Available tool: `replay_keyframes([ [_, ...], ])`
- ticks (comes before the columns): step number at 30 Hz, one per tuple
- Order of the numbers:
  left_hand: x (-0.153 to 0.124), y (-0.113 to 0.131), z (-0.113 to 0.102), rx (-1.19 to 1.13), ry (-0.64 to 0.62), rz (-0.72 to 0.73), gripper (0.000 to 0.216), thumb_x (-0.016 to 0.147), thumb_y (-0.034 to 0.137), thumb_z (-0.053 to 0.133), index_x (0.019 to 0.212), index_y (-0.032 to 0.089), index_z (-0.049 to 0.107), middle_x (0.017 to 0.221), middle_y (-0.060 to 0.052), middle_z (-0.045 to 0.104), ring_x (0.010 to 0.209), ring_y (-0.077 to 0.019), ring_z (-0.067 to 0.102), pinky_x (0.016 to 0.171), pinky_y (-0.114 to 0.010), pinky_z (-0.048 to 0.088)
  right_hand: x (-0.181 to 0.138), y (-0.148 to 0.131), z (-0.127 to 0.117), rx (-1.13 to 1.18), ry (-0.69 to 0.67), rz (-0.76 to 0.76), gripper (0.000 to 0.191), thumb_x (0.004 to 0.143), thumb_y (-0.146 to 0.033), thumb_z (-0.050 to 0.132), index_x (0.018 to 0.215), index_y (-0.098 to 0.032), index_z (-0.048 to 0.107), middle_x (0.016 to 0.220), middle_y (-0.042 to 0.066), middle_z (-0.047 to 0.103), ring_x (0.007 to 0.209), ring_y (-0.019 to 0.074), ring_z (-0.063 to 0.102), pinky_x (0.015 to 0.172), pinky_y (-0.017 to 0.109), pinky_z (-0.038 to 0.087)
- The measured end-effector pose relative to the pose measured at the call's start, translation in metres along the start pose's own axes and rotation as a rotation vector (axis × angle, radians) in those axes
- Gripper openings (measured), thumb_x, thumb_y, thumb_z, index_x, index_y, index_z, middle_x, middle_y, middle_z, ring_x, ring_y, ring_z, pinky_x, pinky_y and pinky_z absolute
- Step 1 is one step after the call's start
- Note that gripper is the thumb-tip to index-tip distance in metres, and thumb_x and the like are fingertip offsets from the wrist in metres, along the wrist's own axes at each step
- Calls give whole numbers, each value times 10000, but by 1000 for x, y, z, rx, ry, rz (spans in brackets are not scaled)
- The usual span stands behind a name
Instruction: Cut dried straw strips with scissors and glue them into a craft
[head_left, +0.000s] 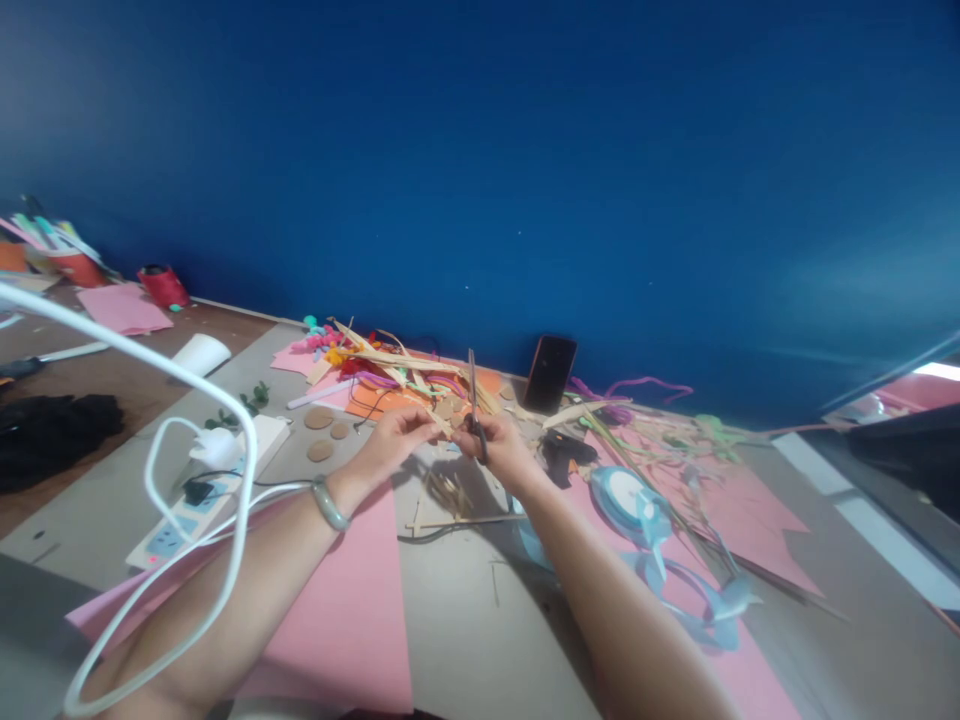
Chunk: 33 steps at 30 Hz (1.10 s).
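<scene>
My right hand (504,452) is closed around the handles of a pair of scissors (473,392), whose blades point up and away. My left hand (396,438) pinches a thin tan strip (444,424) that runs to the scissor blades. A pale bangle (330,505) sits on my left wrist. Both hands hover above a grey table (465,610), over a pink paper sheet (352,610) and a few loose tan strips (450,495).
A heap of tan strips, orange paper and coloured pipe cleaners (390,372) lies behind my hands. A dark phone (550,373) leans on the blue wall. Light blue ribbon spools (626,500) lie right; a white power strip (217,480) and white cable (225,470) lie left.
</scene>
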<state>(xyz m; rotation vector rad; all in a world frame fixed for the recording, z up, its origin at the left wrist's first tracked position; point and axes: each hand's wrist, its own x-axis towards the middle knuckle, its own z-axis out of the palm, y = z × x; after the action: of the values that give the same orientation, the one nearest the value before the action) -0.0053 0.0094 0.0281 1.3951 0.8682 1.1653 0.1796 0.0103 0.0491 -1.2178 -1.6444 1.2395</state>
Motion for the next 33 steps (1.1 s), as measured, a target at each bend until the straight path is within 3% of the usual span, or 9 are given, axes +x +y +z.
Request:
replay_keyframes([
  [11, -2, -3, 1, -53, 17, -29, 200, 767, 340, 707, 709, 152, 672, 711, -17, 666, 716, -148, 597, 723, -267, 446, 1, 3, 10, 5, 28, -71, 425, 711, -560, 699, 611, -170, 562, 550, -21, 511, 564, 115, 452, 557, 246, 370],
  [16, 1, -7, -2, -140, 129, -44, 166, 756, 318, 710, 729, 158, 673, 726, -13, 668, 702, -142, 601, 716, -265, 451, 4, 11, 2, -262, 9, -131, 394, 672, -520, 746, 751, -163, 598, 645, -18, 539, 614, 123, 456, 575, 245, 351],
  [21, 7, -16, -7, -257, 213, -51, 189, 712, 325, 744, 712, 157, 657, 704, -20, 670, 720, -157, 626, 736, -278, 472, 3, 15, -3, -567, -31, -180, 392, 668, -496, 754, 660, -177, 527, 582, -52, 462, 565, 100, 390, 566, 236, 295],
  [33, 8, -14, -5, -240, 235, -61, 69, 697, 229, 700, 687, 171, 664, 680, -9, 672, 684, -144, 621, 712, -258, 467, 3, 20, 0, -565, -57, -163, 466, 671, -538, 732, 578, -186, 441, 537, -68, 380, 534, 85, 326, 508, 224, 243],
])
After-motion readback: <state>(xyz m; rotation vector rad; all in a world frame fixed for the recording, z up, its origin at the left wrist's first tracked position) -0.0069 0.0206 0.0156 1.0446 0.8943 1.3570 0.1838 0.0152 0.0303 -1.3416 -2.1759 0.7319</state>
